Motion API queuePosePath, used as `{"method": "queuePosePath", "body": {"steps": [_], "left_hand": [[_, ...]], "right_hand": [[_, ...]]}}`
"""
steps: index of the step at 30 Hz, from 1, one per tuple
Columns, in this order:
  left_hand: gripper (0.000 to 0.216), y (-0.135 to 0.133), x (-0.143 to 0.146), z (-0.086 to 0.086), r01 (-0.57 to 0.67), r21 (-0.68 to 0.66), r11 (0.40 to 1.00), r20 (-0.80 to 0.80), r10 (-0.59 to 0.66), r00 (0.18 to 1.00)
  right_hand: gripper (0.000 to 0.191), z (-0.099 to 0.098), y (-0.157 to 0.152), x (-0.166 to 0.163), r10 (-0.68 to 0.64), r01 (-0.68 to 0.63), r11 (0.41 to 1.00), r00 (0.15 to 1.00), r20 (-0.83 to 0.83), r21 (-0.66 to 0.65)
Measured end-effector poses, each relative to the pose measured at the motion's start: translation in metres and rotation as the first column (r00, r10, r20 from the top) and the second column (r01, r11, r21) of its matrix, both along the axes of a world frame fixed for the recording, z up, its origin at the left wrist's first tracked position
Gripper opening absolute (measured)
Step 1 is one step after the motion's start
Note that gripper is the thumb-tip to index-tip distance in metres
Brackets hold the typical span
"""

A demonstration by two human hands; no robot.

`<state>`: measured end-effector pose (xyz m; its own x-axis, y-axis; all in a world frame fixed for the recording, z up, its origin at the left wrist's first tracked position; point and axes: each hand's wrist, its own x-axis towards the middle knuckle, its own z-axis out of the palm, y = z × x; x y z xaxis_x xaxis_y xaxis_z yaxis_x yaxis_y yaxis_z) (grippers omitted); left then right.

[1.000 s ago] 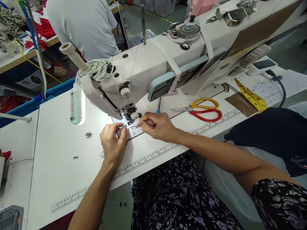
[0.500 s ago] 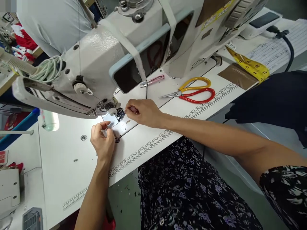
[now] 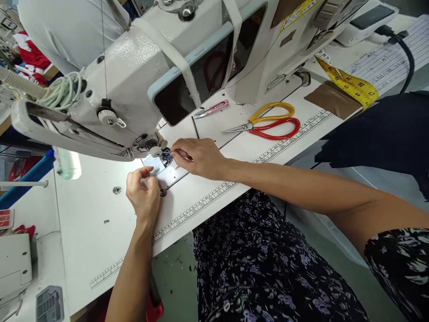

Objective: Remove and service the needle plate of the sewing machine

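A white industrial sewing machine (image 3: 187, 58) stands across the white table (image 3: 87, 223). My right hand (image 3: 197, 156) is closed around a small pink-handled tool, its tip at the presser foot (image 3: 165, 157) over the metal needle plate (image 3: 169, 176). My left hand (image 3: 143, 193) rests on the table just left of the plate, thumb and fingers pinched together; what they hold is too small to make out.
Red-and-yellow scissors (image 3: 268, 125) and pink thread snips (image 3: 211, 108) lie behind my right hand. A yellow tape measure (image 3: 351, 85), brown card (image 3: 331, 100) and dark fabric (image 3: 378, 134) are at right. A person in a light shirt (image 3: 67, 31) stands beyond the machine.
The view has dropped closer under the machine head. My right hand has moved from the plate up to the presser foot; my left hand has drawn slightly back and left.
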<state>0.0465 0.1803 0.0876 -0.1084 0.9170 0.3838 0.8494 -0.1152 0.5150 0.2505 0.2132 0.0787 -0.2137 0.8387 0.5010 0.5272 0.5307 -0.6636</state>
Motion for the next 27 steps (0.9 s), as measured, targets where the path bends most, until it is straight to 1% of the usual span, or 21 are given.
{"method": "queuePosePath", "body": {"steps": [4,7,11,15,19,22,27], "left_hand": [[0.028,0.0000,-0.0008,-0.0010,0.008,0.011,1.000,0.000,-0.008,1.000],[0.028,-0.0007,-0.0009,-0.0005,0.025,0.015,1.000,0.006,-0.025,1.000],[0.027,-0.0013,-0.0008,-0.0006,0.030,0.022,0.999,0.013,-0.030,0.999],[0.026,-0.0014,-0.0009,-0.0023,0.038,0.019,0.999,0.020,-0.038,0.999],[0.024,-0.0021,-0.0007,-0.0022,0.036,0.011,0.999,0.031,-0.036,0.999],[0.024,-0.0028,-0.0006,-0.0015,0.039,0.005,0.999,0.041,-0.039,0.998],[0.024,-0.0034,-0.0006,-0.0011,0.052,-0.001,0.999,0.039,-0.052,0.998]], "right_hand": [[0.028,-0.0023,-0.0011,-0.0041,0.019,-0.019,1.000,0.999,0.044,-0.013],[0.029,-0.0018,-0.0005,-0.0042,0.023,-0.022,1.000,0.999,0.041,-0.013],[0.027,0.0005,-0.0003,0.0017,-0.042,0.042,0.999,0.999,-0.001,0.009],[0.025,0.0017,-0.0006,0.0052,-0.065,0.066,0.997,0.998,0.027,-0.029],[0.026,0.0036,-0.0009,0.0044,-0.035,0.032,0.997,0.998,-0.047,-0.069],[0.025,0.0049,-0.0011,0.0042,-0.050,0.045,0.997,0.995,-0.086,-0.061],[0.022,0.0025,-0.0011,0.0043,-0.034,0.033,0.999,0.998,-0.061,-0.023]]}}
